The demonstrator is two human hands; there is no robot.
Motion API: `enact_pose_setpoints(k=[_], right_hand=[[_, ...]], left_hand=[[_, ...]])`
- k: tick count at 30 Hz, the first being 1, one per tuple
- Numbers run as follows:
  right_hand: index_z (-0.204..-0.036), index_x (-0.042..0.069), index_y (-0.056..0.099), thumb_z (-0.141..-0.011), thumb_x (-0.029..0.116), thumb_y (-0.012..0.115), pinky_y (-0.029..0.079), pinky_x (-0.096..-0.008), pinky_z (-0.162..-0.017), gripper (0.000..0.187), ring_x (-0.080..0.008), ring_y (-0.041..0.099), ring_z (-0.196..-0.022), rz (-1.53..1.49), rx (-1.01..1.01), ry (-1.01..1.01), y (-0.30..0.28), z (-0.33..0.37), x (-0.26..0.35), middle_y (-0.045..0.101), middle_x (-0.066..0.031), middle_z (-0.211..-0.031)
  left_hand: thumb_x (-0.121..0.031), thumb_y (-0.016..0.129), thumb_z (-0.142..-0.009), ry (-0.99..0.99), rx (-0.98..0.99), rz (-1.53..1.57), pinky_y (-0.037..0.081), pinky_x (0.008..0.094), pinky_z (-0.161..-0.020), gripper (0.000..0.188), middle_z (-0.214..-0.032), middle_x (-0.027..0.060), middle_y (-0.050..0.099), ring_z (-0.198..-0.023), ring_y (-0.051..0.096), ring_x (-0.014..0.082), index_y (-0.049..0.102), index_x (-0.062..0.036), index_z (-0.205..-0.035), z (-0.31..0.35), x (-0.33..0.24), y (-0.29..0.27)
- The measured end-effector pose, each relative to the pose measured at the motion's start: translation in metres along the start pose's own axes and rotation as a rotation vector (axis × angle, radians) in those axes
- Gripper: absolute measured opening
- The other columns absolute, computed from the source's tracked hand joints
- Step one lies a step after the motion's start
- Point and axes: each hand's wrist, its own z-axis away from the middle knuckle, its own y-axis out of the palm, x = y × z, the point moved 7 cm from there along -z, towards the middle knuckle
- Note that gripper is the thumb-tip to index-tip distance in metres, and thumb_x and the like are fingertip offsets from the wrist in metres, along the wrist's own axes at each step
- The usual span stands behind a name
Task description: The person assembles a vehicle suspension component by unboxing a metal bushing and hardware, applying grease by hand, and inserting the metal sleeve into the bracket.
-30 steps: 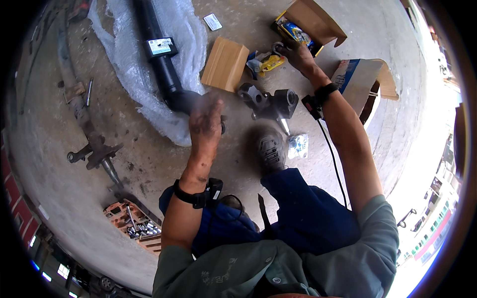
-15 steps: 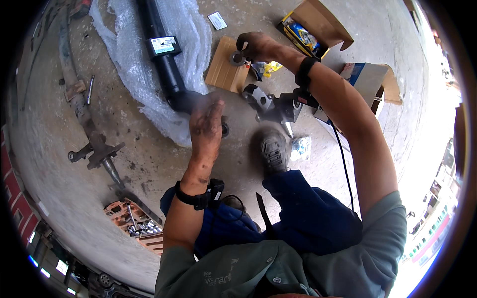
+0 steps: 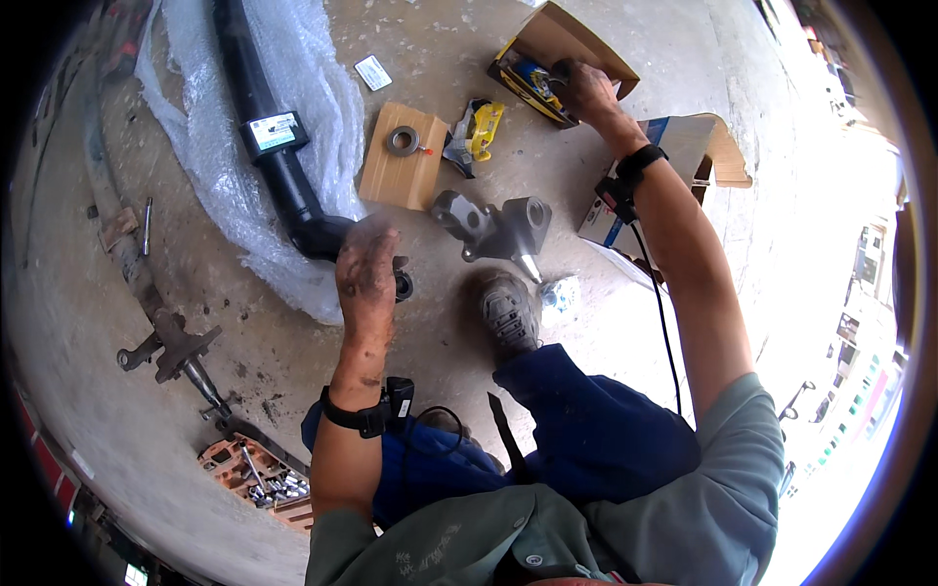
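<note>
My left hand (image 3: pixel 367 283) is closed over the near end of a black axle beam (image 3: pixel 278 166), which lies on bubble wrap (image 3: pixel 322 73); its fingertips are blurred against the dark metal. A black round end piece (image 3: pixel 404 285) shows beside the thumb. At the far right, my right hand (image 3: pixel 588 93) reaches into an open carton (image 3: pixel 576 39) holding blue and yellow packets (image 3: pixel 532 78). Its fingers are curled, and whatever they grip is hidden. A metal ring (image 3: pixel 402 154) lies flat on a piece of cardboard (image 3: pixel 405 186). Between my hands a grey steering knuckle (image 3: pixel 508 234) rests on the floor.
A torn yellow packet (image 3: pixel 484 127) lies by the cardboard. A larger carton (image 3: pixel 674 146) stands under my right forearm. My shoe (image 3: pixel 510 317) is near the knuckle and a small clear bag (image 3: pixel 560 295). A worn axle (image 3: pixel 181 347) and a socket set (image 3: pixel 259 469) are at left.
My right hand has moved right from above the metal ring to the open carton, leaving the ring on the cardboard. My left hand stays at the axle beam's end. The whole view has shifted.
</note>
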Motion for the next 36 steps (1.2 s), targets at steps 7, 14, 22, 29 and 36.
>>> enact_pose_setpoints(k=[7,14,22,29,36], right_hand=[[-0.122,0.004,0.06,-0.086,0.031,0.067,0.051,-0.0458,-0.091,0.045,-0.0392,0.063,-0.105,0.02,0.041,0.03,0.029,0.007,0.002,0.067,-0.0243,-0.108],[-0.127,0.009,0.058,-0.087,0.025,0.065,0.051,-0.0453,-0.094,0.044,-0.039,0.062,-0.108,0.014,0.041,-0.087,0.03,0.0,-0.005,0.065,-0.0232,-0.117],[-0.126,0.012,0.062,-0.087,0.022,0.061,0.053,-0.0416,-0.092,0.04,-0.0377,0.064,-0.107,0.305,-0.044,-0.057,0.035,-0.003,-0.001,0.058,-0.0195,-0.13],[-0.13,0.008,0.059,-0.093,0.008,0.059,0.052,-0.038,-0.095,0.037,-0.0288,0.064,-0.109,-0.962,-0.05,0.206,0.005,0.023,-0.024,0.064,-0.0139,-0.123],[-0.13,-0.002,0.055,-0.098,0.012,0.056,0.052,-0.0326,-0.096,0.034,-0.0209,0.066,-0.104,-1.936,0.556,0.031,-0.019,0.12,0.12,0.064,-0.0119,-0.119]], left_hand=[[-0.021,0.061,-0.093,-0.054,-0.003,0.025,0.051,0.0286,-0.075,0.029,-0.109,0.0062,0.064,-0.098,0.063,0.0165,0.063,-0.0017,-0.115,-0.002,0.011,0.007],[-0.02,0.061,-0.093,-0.042,0.013,0.043,0.051,0.0288,-0.075,0.029,-0.109,0.0061,0.064,-0.098,0.063,0.0165,0.062,-0.0018,-0.115,-0.005,0.012,0.004],[-0.021,0.06,-0.094,-0.034,0.01,-0.011,0.05,0.0282,-0.075,0.029,-0.108,0.0056,0.064,-0.097,0.063,0.0166,0.063,-0.0019,-0.115,-0.002,0.013,0.003],[-0.026,0.06,-0.095,0.009,0.058,0.001,0.05,0.0289,-0.076,0.034,-0.111,0.006,0.065,-0.098,0.063,0.0171,0.061,-0.001,-0.119,0.002,-0.001,0.005],[-0.048,0.058,-0.096,0.075,0.372,0.119,0.052,0.0302,-0.08,0.058,-0.114,0.0107,0.064,-0.099,0.066,0.0182,0.056,0.001,-0.126,0.013,-0.035,0.051]])
